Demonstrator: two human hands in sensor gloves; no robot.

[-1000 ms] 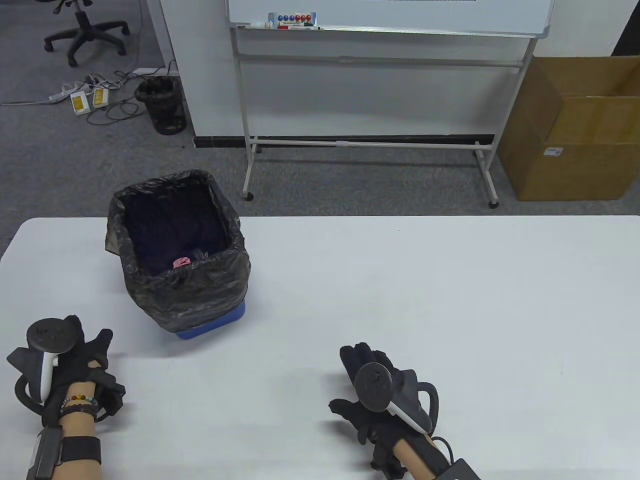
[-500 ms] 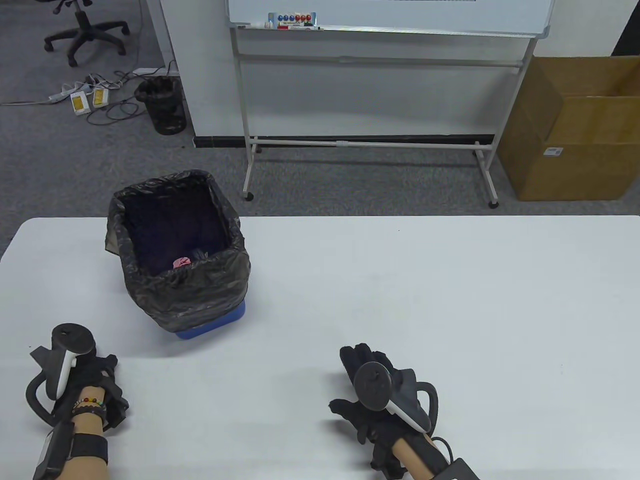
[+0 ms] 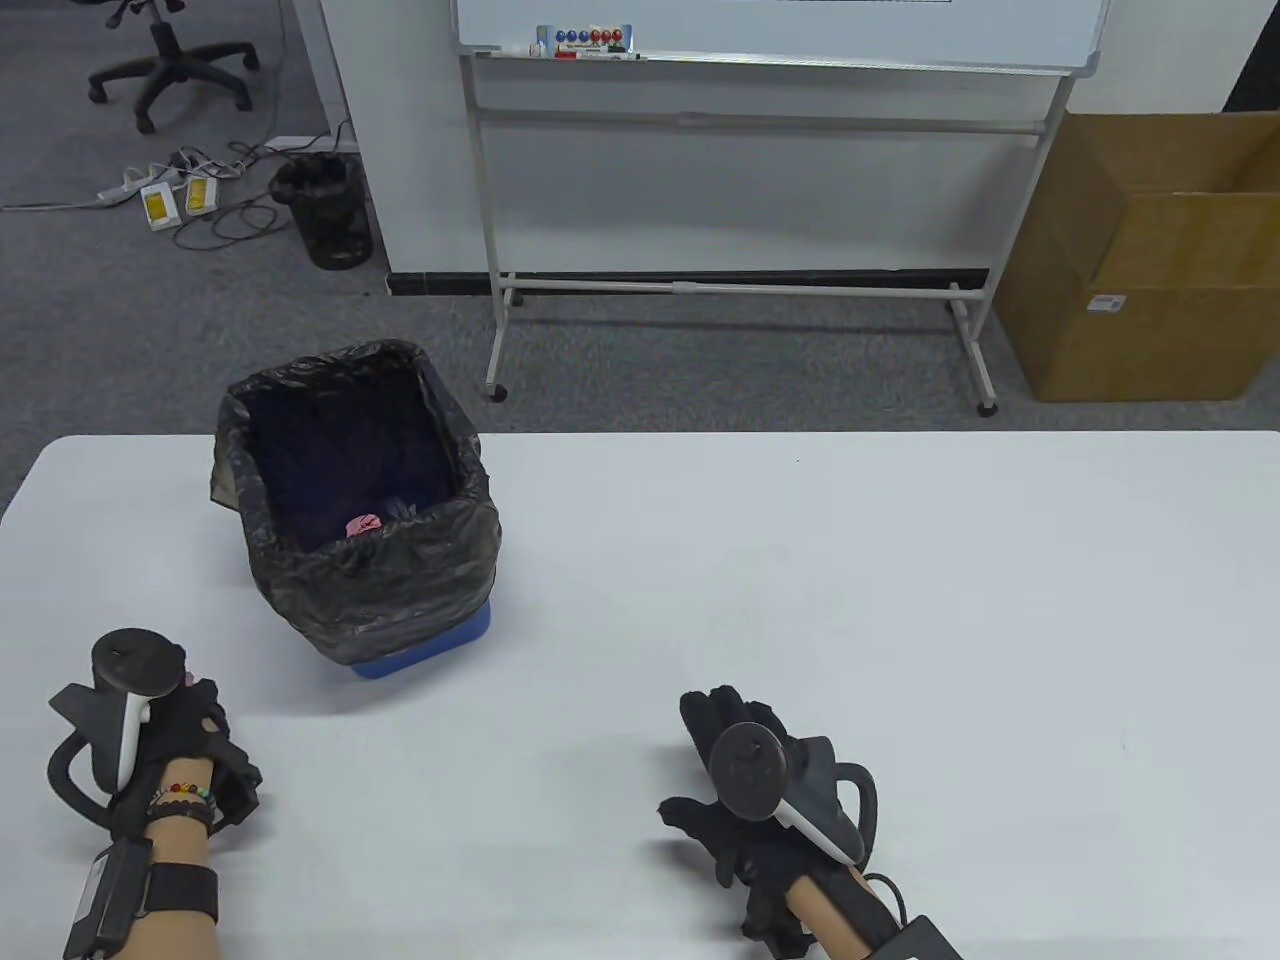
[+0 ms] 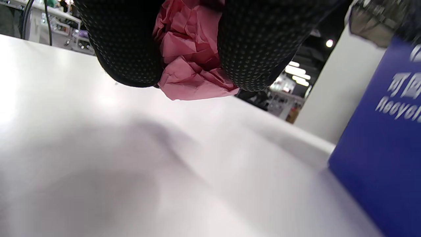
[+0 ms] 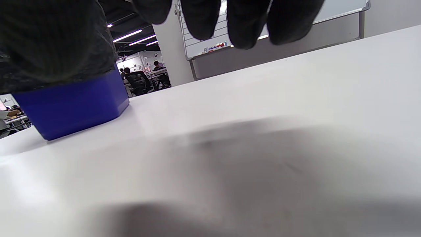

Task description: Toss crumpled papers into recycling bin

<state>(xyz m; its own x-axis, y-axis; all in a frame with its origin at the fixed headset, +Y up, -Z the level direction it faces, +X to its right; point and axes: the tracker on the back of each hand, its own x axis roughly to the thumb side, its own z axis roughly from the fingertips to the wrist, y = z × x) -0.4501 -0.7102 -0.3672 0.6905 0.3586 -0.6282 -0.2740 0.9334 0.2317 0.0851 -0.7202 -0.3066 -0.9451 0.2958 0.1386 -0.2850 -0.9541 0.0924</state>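
Observation:
The blue recycling bin point(image 3: 440, 645), lined with a black bag point(image 3: 370, 590), stands on the left of the white table point(image 3: 850, 600); a pink crumpled paper point(image 3: 362, 524) lies inside it. My left hand point(image 3: 185, 715) is near the front left corner, below and left of the bin. In the left wrist view its fingers point(image 4: 131, 49) grip a pink crumpled paper point(image 4: 190, 65) just above the table, with the bin's blue wall point(image 4: 381, 158) at right. My right hand point(image 3: 735, 775) rests flat and empty on the table, fingers point(image 5: 245, 19) spread.
A whiteboard on a wheeled stand point(image 3: 740, 200) stands behind the table. A cardboard box point(image 3: 1150, 260) is on the floor at the back right. A black wire bin point(image 3: 325, 210), cables and an office chair point(image 3: 165, 60) are at the back left.
My left hand closed its fingers around the pink paper and shifted slightly right and up. My right hand has not moved.

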